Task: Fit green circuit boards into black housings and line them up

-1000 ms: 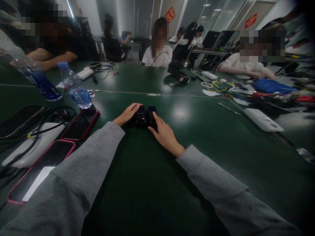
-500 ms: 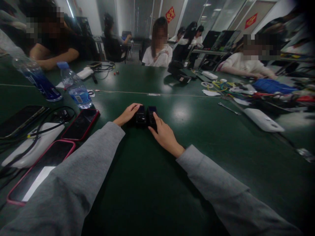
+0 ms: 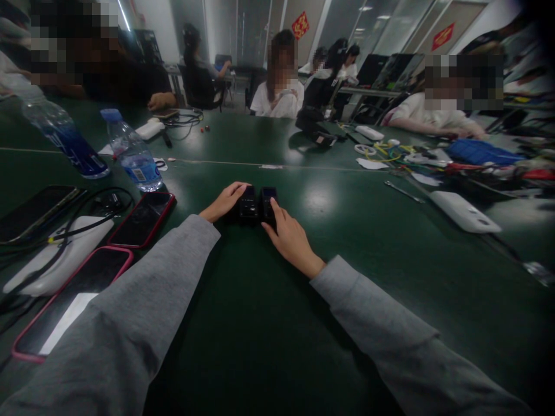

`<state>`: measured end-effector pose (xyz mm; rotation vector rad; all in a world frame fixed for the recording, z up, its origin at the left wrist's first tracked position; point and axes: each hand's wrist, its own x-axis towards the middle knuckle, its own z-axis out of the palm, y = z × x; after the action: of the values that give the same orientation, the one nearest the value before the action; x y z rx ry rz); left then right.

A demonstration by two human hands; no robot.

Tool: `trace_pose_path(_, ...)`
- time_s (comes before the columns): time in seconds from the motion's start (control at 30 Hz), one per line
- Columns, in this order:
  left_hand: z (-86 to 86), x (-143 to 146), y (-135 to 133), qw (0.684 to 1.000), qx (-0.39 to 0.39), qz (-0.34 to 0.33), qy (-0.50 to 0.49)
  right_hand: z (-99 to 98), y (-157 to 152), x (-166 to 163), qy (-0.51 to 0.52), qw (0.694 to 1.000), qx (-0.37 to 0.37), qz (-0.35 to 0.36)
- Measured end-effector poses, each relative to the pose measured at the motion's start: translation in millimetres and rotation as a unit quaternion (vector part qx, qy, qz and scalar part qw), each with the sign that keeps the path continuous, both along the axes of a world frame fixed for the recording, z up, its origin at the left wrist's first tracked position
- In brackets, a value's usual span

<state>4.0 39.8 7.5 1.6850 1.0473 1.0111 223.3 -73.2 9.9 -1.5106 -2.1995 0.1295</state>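
Observation:
Two small black box-like devices stand side by side on the dark green table (image 3: 277, 323), a narrow gap between them; their exact kind is too dark to make out. My left hand (image 3: 226, 200) is closed around the outer side of the left black device (image 3: 248, 202), thumb at its upper edge. On the right black device (image 3: 267, 195) rests my right hand (image 3: 288, 231), index fingertip on its top face and thumb near its front corner. The other right fingers are partly hidden along its outer side.
Left of my arm lie a red-edged phone (image 3: 143, 219), a pink-cased phone (image 3: 78, 303), and a white power strip (image 3: 93, 228) with cables. Two bottles stand behind, including a water bottle (image 3: 136, 156). At right are a wrench (image 3: 403, 191) and another power strip (image 3: 466, 212). Several people sit beyond.
Both my hands and the two black devices stay where they were. Across the table at the left, a person in dark clothes has shifted, one hand now farther right.

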Motion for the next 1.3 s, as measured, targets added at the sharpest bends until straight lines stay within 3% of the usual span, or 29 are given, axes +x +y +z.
trace_pose_path(0.33,0.8,1,-1,1.000,0.002,0.005,0.000,-1.5,2,0,0.007,1.000,0.006,-0.014)
trace_pose_path(0.57,1.4,0,-2,1.000,0.003,-0.003,-0.003,-1.5,4,11,0.020,0.998,0.023,-0.063)
trace_pose_path(0.83,-4.1,-4,2,1.000,-0.018,-0.017,-0.005,-4.4,3,53,0.018,0.992,0.048,-0.116)
trace_pose_path(1.13,-1.5,-4,1,0.999,-0.027,-0.017,-0.003,-11.2,5,129,0.077,0.972,0.086,-0.207)
trace_pose_path(1.3,-5.1,-4,4,1.000,-0.021,-0.010,-0.007,-15.3,12,142,0.101,0.964,0.102,-0.226)
